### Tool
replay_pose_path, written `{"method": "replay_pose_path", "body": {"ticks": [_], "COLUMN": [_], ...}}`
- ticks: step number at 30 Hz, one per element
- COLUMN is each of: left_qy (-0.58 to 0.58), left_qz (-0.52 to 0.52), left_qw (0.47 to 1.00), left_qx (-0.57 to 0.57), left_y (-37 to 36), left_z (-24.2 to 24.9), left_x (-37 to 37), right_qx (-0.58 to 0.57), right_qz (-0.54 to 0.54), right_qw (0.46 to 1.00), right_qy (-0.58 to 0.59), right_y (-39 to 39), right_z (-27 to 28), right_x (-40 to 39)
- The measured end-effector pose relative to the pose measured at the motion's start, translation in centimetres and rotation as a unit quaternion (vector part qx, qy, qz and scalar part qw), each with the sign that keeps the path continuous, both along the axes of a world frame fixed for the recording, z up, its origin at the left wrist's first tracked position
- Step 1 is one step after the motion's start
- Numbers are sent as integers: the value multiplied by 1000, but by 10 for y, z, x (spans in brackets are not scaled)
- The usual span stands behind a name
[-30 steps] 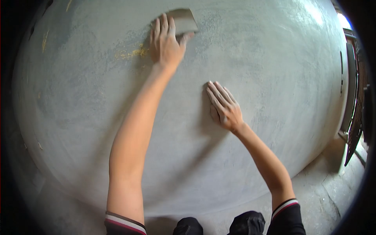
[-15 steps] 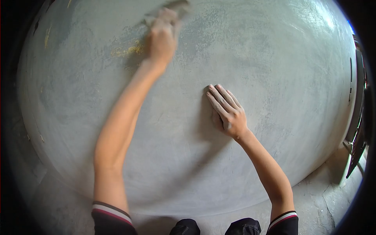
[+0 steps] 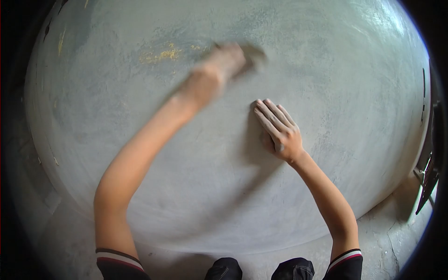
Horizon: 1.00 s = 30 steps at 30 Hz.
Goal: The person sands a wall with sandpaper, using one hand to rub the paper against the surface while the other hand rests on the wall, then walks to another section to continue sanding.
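A large, rounded grey panel with a dusty, mottled finish spreads out before me. Toward its upper middle is my left hand, smeared by motion and closed on a flat grey-brown piece that looks like sandpaper. That piece lies against the panel, its exact shape blurred. Lower and to the right, my right hand rests flat on the surface, fingers stretched out and whitened with dust. Its thumb is partly hidden beneath the palm. Worn yellow patches show just left of the left hand.
Below the panel's curved lower edge lies a cracked concrete floor, with my dark shoes or knees at the bottom. A dark slatted object stands beyond the right edge. Bright light reflects at the upper right.
My left hand has swept right and downward across the panel with the sandpaper-like piece. The right hand stays flat on the same area; the whole view has shifted slightly.
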<state>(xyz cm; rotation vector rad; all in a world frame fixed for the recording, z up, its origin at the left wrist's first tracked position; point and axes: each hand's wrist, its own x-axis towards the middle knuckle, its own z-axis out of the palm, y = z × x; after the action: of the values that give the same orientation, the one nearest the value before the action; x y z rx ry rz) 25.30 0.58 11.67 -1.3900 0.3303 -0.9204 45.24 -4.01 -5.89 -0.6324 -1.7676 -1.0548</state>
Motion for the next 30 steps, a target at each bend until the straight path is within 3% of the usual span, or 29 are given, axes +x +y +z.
{"method": "replay_pose_path", "body": {"ticks": [1, 2, 3, 4, 5, 6, 7, 9, 10, 11, 12, 13, 14, 15, 17, 18, 20, 22, 23, 24, 25, 26, 29, 30], "left_qy": [-1, -226, -410, -346, -346, -197, -31, -7, -188, -352, -400, -396, -305, -201, -48, -41, -207, -381, -377, -307, -218, -92, -56, -163], "left_qz": [-4, 84, 160, 100, 99, 49, -3, -48, 8, 67, 68, 67, 38, 10, 58, 70, -85, 103, 104, 102, 99, 138, 97, 62], "left_qw": [1000, 914, 667, 773, 773, 920, 992, 995, 928, 773, 722, 721, 843, 932, 937, 953, 892, 685, 685, 840, 943, 974, 977, 936], "left_qx": [5, -327, -601, -522, -523, -336, -122, -92, -321, -524, -561, -565, -442, -303, -342, -293, -392, -612, -615, -435, -231, -156, -181, -307], "left_y": [-23, -53, -69, -46, -27, -13, -8, -12, -26, -43, -65, -52, -24, -8, -20, -7, -5, -65, -51, -29, -17, -24, -23, -23], "left_z": [15, 29, 35, 18, -3, -26, -36, 12, 38, 51, 50, 30, 1, -29, -85, -71, -8, 44, 34, 12, -12, -42, -32, -13], "left_x": [3, 6, 8, 11, 12, 13, 11, 11, 15, 17, 35, 47, 54, 55, 45, 39, 32, 19, 23, 23, 21, 23, 10, 9], "right_qx": [18, 30, 28, 20, 14, 14, 11, 10, 21, 26, 22, 12, 0, -7, -2, 6, 13, 4, 5, 2, 2, 4, 11, 14], "right_qz": [-4, -7, -9, -4, 2, 0, 2, 7, -1, -8, -9, -3, 5, 6, 16, 15, -4, -2, 0, 1, -1, -1, 6, 0], "right_qw": [1000, 1000, 1000, 1000, 1000, 1000, 1000, 1000, 1000, 999, 999, 1000, 1000, 1000, 1000, 1000, 1000, 1000, 1000, 1000, 1000, 1000, 1000, 1000], "right_qy": [3, 8, 10, 10, 12, 17, 21, 14, 16, 19, 21, 18, 15, 17, 10, 11, 11, 14, 14, 15, 15, 14, 17, 18], "right_y": [5, 6, 5, 3, 1, -1, -2, 0, 3, 4, 2, 0, -2, -3, -1, 1, 3, 2, 2, 1, 0, 0, 2, 4], "right_z": [0, -3, -4, -3, -2, -2, -2, 0, 0, -3, -3, -1, -2, -7, -9, -7, -11, -13, -11, -9, -9, -10, -10, -9], "right_x": [1, 1, 0, 0, 0, 2, 0, -2, -1, -1, -2, -1, 0, 2, 4, 4, 3, 0, 2, 5, 5, 3, 2, 5]}}
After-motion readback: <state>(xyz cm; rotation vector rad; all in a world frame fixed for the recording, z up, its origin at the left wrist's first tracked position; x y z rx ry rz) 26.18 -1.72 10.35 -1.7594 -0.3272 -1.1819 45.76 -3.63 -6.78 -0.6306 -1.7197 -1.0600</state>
